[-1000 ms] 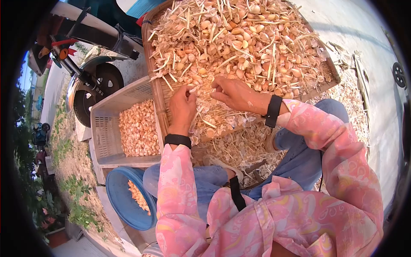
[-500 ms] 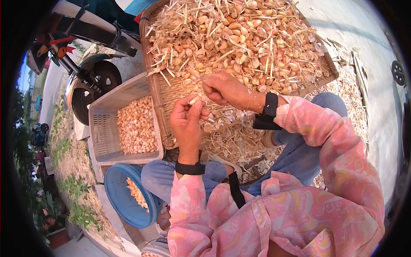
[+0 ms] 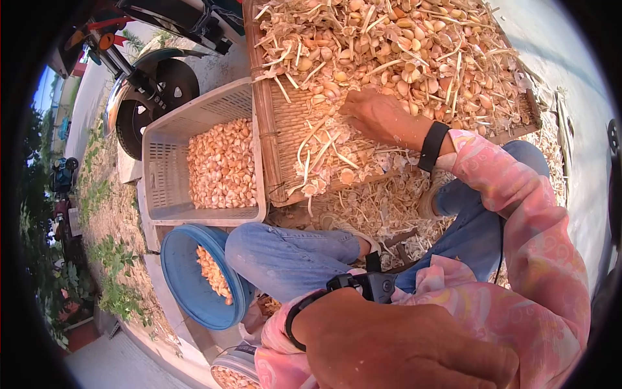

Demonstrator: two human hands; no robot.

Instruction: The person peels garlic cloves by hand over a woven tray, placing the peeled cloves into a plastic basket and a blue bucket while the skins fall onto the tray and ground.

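My right hand rests low over the near part of a woven tray. Its fingers are curled against the edge of a heap of garlic cloves, and anything pinched in them is hidden. Dry skins and stalks are mixed through the heap, and several loose stalks lie left of and below this hand. Very close to the camera, my left hand is raised in front of my chest, back of the hand showing. Its fingertips are out of sight, so I cannot see what it holds.
Left of the tray stands a pale plastic crate containing garlic cloves. Below it, a blue bucket holds peeled-looking cloves, and another bucket is partly visible. A scooter wheel is behind the crate. Garlic waste covers the ground between my legs.
My left hand has left its place beside the right hand over the tray and come up close to the camera. My right hand has lowered onto the heap's edge. The view has shifted.
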